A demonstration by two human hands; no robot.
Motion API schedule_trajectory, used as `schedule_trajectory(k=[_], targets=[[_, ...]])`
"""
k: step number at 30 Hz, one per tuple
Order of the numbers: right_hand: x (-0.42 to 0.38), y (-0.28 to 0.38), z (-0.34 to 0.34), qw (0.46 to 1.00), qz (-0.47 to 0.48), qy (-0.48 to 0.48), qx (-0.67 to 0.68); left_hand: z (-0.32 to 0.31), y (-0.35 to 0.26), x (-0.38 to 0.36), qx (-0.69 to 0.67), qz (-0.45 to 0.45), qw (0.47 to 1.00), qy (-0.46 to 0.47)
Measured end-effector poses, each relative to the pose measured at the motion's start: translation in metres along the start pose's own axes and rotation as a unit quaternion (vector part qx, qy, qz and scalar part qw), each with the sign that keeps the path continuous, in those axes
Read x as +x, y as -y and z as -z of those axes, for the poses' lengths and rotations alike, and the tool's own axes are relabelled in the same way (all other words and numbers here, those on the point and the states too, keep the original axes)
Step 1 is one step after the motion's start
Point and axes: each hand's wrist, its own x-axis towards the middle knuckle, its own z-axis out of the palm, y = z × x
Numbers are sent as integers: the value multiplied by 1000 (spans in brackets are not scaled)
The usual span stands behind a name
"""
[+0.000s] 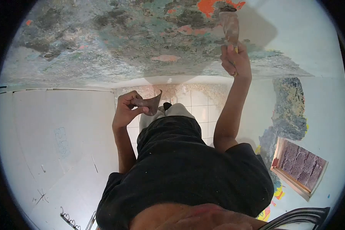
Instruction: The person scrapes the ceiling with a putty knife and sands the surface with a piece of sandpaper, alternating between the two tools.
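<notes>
My right hand (235,61) is raised and gripped around the handle of a putty knife (230,25). Its blade rests against a rough surface of patchy grey, green and orange old paint (115,42). My left hand (124,111) is held at chest height, pinching a wide, dirty scraper blade (151,103) by its edge. My black shirt (180,172) and light trousers (168,113) fill the middle of the view.
White floor tiles (199,103) show below my body. A white wall (53,145) with scuff marks is on the left. On the right, a pale wall has a scraped patch (289,111) and a framed opening (301,165). A dark chair back (299,218) sits at the lower right.
</notes>
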Motion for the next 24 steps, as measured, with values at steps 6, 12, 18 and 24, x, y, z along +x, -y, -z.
schedule_trajectory(k=[6, 12, 18, 24], targets=[[5, 18, -12, 999, 4, 11, -43, -8, 0, 3, -10, 1, 1000, -13], [2, 15, -6, 999, -11, 22, -31, -11, 2, 8, -46, -28, 998, -42], [7, 13, -1, 999, -3, 20, -36, -28, -8, 25, 32, -150, 967, -202], [13, 18, -9, 995, 3, 34, -90, -55, -61, 77, 245, -373, 846, -292]])
